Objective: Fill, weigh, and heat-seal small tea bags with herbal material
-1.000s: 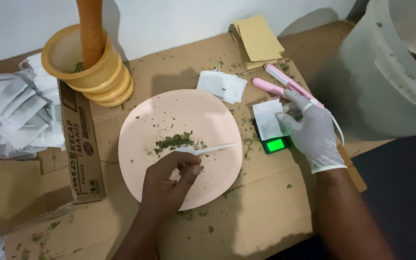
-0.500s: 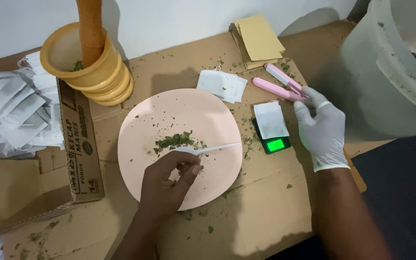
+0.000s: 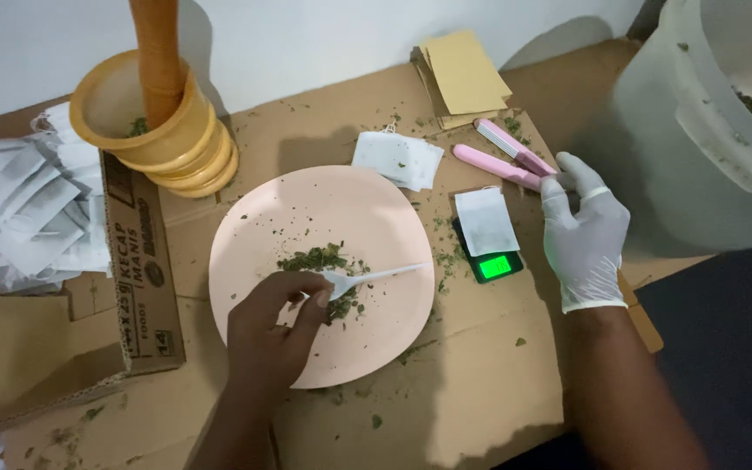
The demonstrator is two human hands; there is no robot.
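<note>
One pink plate (image 3: 376, 218), one herb pile (image 3: 319, 261); our left hand (image 3: 271, 326) grips one white spoon (image 3: 367, 278). At three o'clock, our gloved right hand (image 3: 587, 235), fingers spread, touches one of two pink tools (image 3: 498, 165).

Flattened cardboard (image 3: 480, 383) as the work surface, bearing a pink plate (image 3: 376, 218), a small scale (image 3: 491, 261), paper sachets (image 3: 398, 158), a wooden mortar (image 3: 163, 130), scattered leaf crumbs.

mortar and pestle (image 3: 160, 122): yellow-brown, upper left of the frame
white sachets (image 3: 23, 209): heaped at the left edge
cardboard box (image 3: 137, 261): open, left of centre
tan envelopes (image 3: 461, 77): stacked, top centre
translucent bucket (image 3: 698, 130): upper right, dried green leaves inside
flat cardboard sheet (image 3: 480, 383): covering the work surface
</note>
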